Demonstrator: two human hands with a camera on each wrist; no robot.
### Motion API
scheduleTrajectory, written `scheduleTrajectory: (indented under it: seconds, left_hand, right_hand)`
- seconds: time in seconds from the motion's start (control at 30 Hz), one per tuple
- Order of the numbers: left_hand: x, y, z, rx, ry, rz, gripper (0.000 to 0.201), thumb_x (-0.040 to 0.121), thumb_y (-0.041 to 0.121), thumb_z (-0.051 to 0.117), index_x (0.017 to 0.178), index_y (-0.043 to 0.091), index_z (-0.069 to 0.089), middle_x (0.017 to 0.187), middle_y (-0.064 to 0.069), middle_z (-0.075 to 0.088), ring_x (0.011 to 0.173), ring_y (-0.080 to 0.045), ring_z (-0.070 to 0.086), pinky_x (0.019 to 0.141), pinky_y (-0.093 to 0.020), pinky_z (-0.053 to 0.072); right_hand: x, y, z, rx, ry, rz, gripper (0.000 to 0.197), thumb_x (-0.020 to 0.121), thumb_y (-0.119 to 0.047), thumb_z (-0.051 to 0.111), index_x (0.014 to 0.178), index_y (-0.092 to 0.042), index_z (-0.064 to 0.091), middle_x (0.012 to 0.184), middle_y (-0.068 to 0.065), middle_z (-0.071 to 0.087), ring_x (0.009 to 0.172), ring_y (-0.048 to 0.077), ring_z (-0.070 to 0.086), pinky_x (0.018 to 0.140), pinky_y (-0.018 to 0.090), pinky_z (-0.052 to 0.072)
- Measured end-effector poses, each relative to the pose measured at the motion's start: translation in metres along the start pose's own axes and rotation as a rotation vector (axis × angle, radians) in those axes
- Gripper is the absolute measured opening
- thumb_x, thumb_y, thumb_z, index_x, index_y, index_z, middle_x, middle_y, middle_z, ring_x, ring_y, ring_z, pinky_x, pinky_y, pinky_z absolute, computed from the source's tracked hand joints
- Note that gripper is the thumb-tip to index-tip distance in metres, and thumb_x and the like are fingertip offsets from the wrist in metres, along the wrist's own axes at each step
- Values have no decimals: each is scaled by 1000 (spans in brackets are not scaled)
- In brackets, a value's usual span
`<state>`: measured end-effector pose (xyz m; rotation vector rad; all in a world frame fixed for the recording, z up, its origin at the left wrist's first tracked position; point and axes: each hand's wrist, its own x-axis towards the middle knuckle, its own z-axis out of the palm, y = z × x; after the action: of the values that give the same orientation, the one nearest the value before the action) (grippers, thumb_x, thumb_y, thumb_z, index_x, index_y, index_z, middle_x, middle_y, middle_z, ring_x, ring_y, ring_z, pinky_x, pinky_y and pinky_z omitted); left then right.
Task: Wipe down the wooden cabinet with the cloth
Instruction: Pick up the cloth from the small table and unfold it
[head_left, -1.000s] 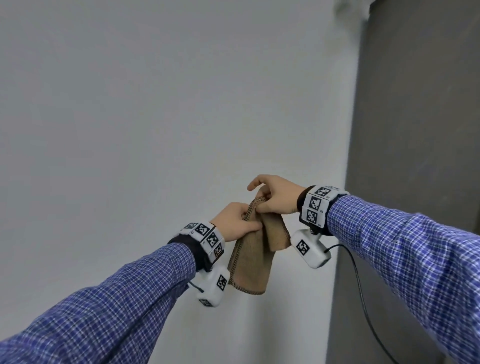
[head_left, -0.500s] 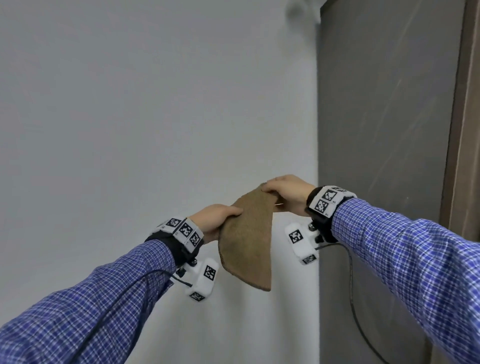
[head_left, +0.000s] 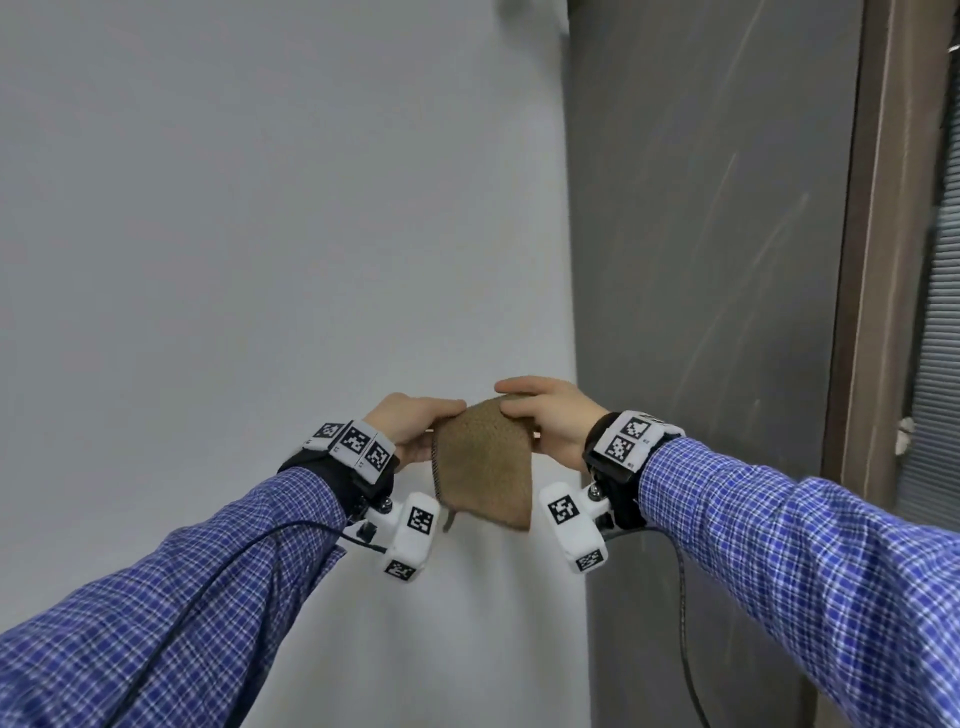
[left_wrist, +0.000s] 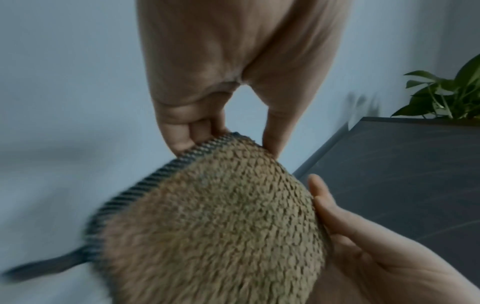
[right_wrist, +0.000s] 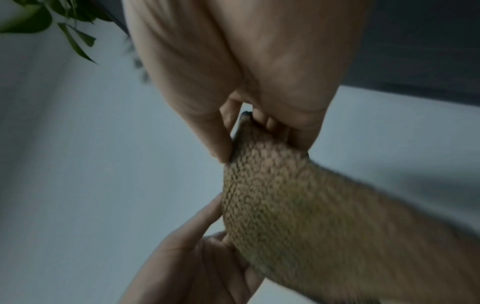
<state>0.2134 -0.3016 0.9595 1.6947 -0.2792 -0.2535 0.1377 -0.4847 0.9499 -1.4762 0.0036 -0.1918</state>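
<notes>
Cloth (head_left: 483, 462), brown and nubby with a dark stitched edge, hangs in mid-air at the lower middle of the head view, stretched between both hands. The left hand (head_left: 410, 423) pinches its left top corner, thumb over the fabric and fingers curled behind; the right hand (head_left: 553, 415) pinches the opposite top corner the same way, as the right wrist view shows, with thumb and curled fingers closing on the cloth's edge. Neither grip is open; both are closed on fabric. The top edge runs roughly left to right between the two grips, and the rest drapes downward to a point below them.

What the next move turns on is the cabinet (head_left: 701, 312), the dark panel filling the right-hand part of the head frame, its vertical edge just behind and above the right hand. The cloth lies to the left of that edge, mostly in front of the pale wall (head_left: 260, 260), and is not touching the panel. The right hand is plainly the nearer one, so I judge it better placed to carry the cloth rightward onto the face. Wiping has not yet begun. In the left wrist view a potted plant (left_wrist: 446, 96) sits at the cabinet's top, upper right.
</notes>
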Motion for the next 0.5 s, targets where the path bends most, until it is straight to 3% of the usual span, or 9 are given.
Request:
scheduleTrajectory:
  seconds: [0.07,0.13,0.23,0.33,0.4,0.5]
  left_hand:
    - [8,6,0,0,-90,100,31,87,7,76,114,8,61,108,-14,71,95,-27,70,84,-37,59]
    - [14,16,1,35,-183,184,42,79,0,79,116,10,62,111,-17,72,104,-29,70,89,-37,58]
    - [25,32,5,282,-291,275,56,59,3,84,112,10,66,102,-15,71,92,-25,71,87,-35,59]
    - [40,49,15,476,-346,351,49,66,0,87,111,7,67,89,-8,71,85,-23,70,87,-36,60]
    - [52,58,25,546,-367,399,44,69,3,87,109,6,70,88,-4,74,89,-20,72,92,-36,59]
    - [60,68,44,608,-419,484,23,72,7,85,94,7,77,80,-1,74,80,-15,71,87,-35,61]
  right_hand:
    - [2,-6,-4,-3,55,-25,26,87,-2,68,110,-15,69,103,6,70,94,19,65,77,33,52]
    - [3,-14,-8,-50,73,-31,38,81,0,74,117,-10,65,110,11,70,102,24,66,82,35,54]
    - [7,-28,-13,-289,97,-25,67,67,2,84,127,-5,57,117,14,67,107,26,66,93,36,54]
    - [4,-47,-15,-625,161,-5,84,56,-5,89,132,-5,54,118,11,64,106,24,65,96,37,53]
    - [-1,-58,-20,-780,227,33,77,57,-6,88,127,-6,57,111,8,67,100,22,67,90,36,56]
    - [-13,-71,-29,-1026,362,58,34,68,-11,84,99,-9,72,83,1,71,79,15,67,73,25,57]
